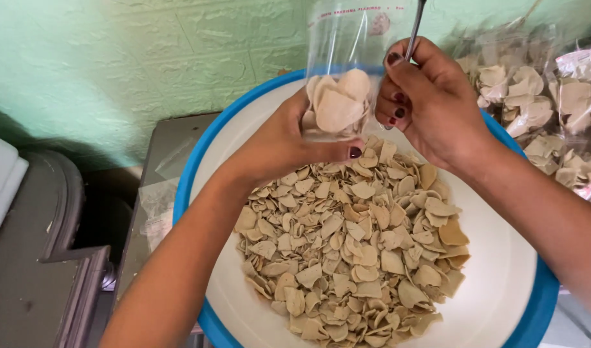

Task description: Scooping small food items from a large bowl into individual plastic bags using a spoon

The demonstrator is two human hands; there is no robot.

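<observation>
While the blue-rimmed basin (193,169) filled most of the frame, bare white floor stayed free along its right inner side. Pale chips (353,258) lay heaped at its centre. Above them, upper centre, the left hand (289,138) gripped a clear bag (343,71) holding few chips; the right hand (430,103) pinched a metal tool (416,26) beside it. Filled bags (540,109) sat at upper right.

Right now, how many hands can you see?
2: the left hand cups the bottom of the clear bag, and the right hand grips a metal tool beside it, both over the basin.
</observation>
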